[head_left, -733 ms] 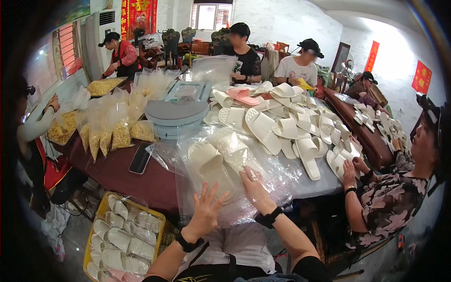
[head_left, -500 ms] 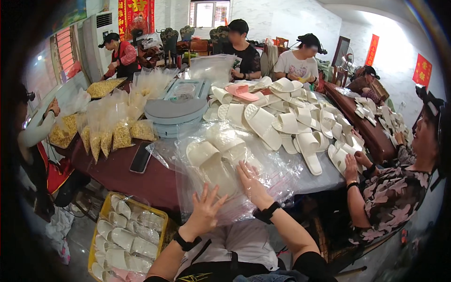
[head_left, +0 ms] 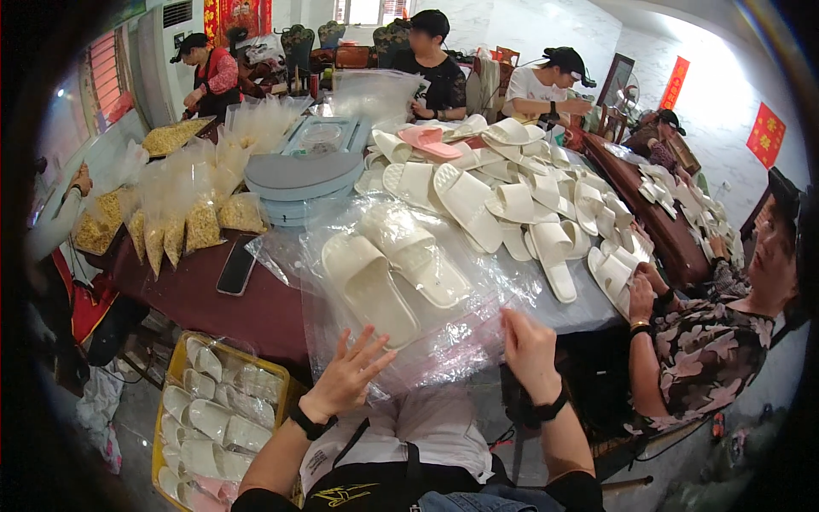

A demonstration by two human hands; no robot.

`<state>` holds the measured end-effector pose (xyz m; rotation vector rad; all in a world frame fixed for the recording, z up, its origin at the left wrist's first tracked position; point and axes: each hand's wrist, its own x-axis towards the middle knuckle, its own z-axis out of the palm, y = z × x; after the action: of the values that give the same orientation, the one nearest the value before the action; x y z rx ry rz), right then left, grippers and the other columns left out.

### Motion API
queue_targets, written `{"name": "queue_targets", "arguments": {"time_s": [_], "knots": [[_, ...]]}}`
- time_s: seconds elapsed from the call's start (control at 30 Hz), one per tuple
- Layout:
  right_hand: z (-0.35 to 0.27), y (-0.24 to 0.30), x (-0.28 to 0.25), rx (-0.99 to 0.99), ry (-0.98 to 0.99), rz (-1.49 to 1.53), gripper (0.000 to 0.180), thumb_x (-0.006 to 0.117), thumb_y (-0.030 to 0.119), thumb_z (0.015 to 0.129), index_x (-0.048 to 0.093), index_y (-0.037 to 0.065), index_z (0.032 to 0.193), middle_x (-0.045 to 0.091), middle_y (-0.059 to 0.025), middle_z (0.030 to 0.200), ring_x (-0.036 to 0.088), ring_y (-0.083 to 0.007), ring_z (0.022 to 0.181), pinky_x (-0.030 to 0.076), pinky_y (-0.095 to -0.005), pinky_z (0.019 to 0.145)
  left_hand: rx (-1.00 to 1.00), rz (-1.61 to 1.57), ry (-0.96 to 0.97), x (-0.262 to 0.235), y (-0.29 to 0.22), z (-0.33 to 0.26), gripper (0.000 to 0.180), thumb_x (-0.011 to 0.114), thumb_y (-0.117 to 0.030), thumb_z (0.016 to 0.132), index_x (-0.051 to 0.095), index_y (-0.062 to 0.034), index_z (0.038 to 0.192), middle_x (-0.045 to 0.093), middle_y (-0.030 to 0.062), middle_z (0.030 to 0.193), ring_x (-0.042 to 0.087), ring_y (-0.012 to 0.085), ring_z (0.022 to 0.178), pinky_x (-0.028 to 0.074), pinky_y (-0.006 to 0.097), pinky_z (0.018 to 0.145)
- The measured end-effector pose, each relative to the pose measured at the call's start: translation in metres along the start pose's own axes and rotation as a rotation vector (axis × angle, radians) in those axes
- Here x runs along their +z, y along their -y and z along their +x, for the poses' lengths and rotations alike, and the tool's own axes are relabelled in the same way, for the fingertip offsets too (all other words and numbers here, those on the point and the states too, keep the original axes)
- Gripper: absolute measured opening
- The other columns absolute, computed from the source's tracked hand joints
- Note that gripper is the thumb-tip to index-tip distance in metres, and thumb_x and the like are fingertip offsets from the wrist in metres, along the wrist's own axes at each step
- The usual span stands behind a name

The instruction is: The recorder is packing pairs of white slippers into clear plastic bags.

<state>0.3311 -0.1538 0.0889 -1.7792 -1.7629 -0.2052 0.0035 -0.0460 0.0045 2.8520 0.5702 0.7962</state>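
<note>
Here's the pair of cream-white, open-toed slippers (head_left: 371, 294), side by side under the film of a wide clear plastic bag (head_left: 465, 333), right in the centre of the frame. And there's the change: the right hand (head_left: 531, 350), laid flat over the right slipper a moment ago, has come off and swung out to the bag's near right corner. Both slippers now show heel to toe, and the action looks to have passed from the footwear to the bag's pinkish edge strip.

Look at that right hand: knuckles up, fingers curled in, thumb and forefinger looking to pinch the film's edge, though the tips are partly hidden. Its forearm rises steeply from the lower right. The left hand (head_left: 350, 371) stays spread, fingers fanned over the bag's near left part, fingertips close to the left slipper's heel; its forearm slants up from the lower left.

Outward now: a heap of loose cream-white slippers (head_left: 512, 203) fills the upper centre-right, a single pink slipper (head_left: 429, 142) on top. A flat black phone (head_left: 236, 268) lies left of centre, and a yellow plastic crate (head_left: 288, 380) of wrapped slippers sits lower left.
</note>
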Motion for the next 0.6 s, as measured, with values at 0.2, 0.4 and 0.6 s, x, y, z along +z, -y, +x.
{"name": "queue_targets", "arguments": {"time_s": [0.2, 0.4, 0.6], "knots": [[0.052, -0.03, 0.011, -0.427, 0.26, -0.224, 0.07, 0.06, -0.01, 0.08, 0.056, 0.016, 0.145, 0.051, -0.0056, 0.154, 0.047, -0.0275, 0.142, 0.045, -0.0447, 0.109, -0.021, -0.047, -0.01, 0.013, 0.011, 0.001, 0.063, 0.073, -0.001, 0.078, 0.058, -0.0135, 0.138, 0.05, 0.0107, 0.151, 0.035, 0.0324, 0.152, 0.022, 0.057, 0.124], [0.041, -0.055, 0.028, -0.45, 0.48, -0.213, 0.063, 0.065, 0.0, 0.085, 0.059, 0.023, 0.142, 0.05, 0.0009, 0.156, 0.042, -0.0267, 0.146, 0.041, -0.0445, 0.113, -0.058, -0.293, 0.034, -0.001, 0.031, -0.015, 0.04, 0.073, -0.006, 0.086, 0.069, -0.0118, 0.125, 0.058, 0.0064, 0.147, 0.042, 0.0291, 0.149, 0.024, 0.054, 0.123], [0.034, -0.036, 0.026, -0.501, 0.373, -0.179, 0.037, 0.074, 0.015, 0.086, 0.072, 0.022, 0.123, 0.054, 0.0014, 0.151, 0.045, -0.028, 0.14, 0.036, -0.0492, 0.11, -0.244, -0.627, -0.156, -0.015, 0.036, -0.017, 0.027, 0.074, -0.002, 0.084, 0.076, -0.0076, 0.111, 0.071, 0.0078, 0.128, 0.054, 0.0291, 0.139, 0.031, 0.051, 0.12]]}}
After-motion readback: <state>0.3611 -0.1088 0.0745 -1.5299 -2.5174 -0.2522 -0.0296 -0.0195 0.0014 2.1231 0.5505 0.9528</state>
